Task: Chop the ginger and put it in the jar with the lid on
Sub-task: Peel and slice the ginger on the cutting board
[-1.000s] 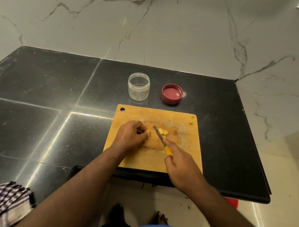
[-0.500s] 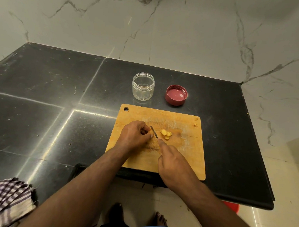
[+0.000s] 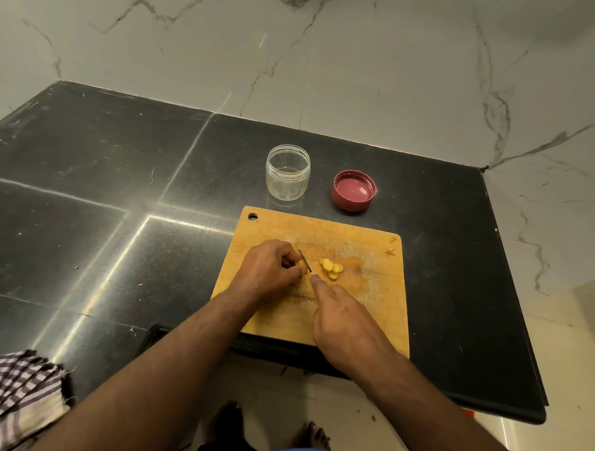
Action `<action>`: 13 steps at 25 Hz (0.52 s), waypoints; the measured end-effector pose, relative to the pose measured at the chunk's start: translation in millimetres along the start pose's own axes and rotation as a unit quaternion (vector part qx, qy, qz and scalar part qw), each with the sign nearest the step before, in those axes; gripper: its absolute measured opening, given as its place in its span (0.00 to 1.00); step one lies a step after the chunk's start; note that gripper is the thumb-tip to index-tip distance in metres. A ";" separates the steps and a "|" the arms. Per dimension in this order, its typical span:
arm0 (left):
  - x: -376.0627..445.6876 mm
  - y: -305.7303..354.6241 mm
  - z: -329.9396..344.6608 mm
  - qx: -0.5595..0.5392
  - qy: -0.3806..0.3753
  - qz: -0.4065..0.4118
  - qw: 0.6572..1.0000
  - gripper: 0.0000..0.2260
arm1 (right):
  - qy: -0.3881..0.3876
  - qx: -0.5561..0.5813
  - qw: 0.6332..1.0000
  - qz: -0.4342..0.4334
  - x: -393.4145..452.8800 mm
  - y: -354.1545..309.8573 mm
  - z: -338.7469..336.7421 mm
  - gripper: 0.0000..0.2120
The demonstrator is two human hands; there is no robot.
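Note:
A wooden cutting board (image 3: 370,290) lies on the black counter. My left hand (image 3: 269,269) curls over a piece of ginger and pins it to the board; the piece itself is hidden under my fingers. My right hand (image 3: 345,325) grips a small knife (image 3: 305,261) whose blade stands right against my left fingertips. Several yellow ginger slices (image 3: 332,268) lie just right of the blade. Beyond the board stands a clear jar (image 3: 288,173), uncovered, and its red lid (image 3: 353,190) lies upside down to the jar's right.
The black stone counter (image 3: 117,199) meets marble walls at the back and right. A checked cloth (image 3: 20,394) hangs at the counter's front left edge. My bare feet (image 3: 229,422) show on the tiled floor below the counter's front edge.
The knife has moved left, closer to my left fingertips, and its yellow handle is now hidden in my right hand. The pile of slices has grown slightly.

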State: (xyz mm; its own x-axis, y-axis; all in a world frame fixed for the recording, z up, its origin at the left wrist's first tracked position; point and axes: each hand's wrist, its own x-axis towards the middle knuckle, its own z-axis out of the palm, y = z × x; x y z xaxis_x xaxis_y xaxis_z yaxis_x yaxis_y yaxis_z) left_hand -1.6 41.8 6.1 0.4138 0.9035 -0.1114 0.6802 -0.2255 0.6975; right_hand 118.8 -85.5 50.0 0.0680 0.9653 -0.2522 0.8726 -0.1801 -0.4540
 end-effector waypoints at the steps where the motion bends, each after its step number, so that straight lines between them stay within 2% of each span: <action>1: 0.6 0.6 -0.1 -0.002 0.000 -0.001 1.000 0.07 | -0.002 0.000 1.000 0.001 -0.4 0.3 -1.5 0.27; 13: 4.3 -3.3 1.2 -0.005 -0.007 -0.003 1.000 0.06 | -0.035 0.013 0.999 0.003 9.9 3.0 -4.9 0.26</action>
State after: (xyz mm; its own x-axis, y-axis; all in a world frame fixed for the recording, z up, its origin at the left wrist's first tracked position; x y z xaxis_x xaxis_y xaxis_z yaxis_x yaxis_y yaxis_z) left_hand -1.3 46.0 2.5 0.4183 0.8996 -0.1257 0.6764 -0.2162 0.7040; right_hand 124.5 -75.6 50.3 0.0383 0.9486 -0.3142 0.8597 -0.1915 -0.4736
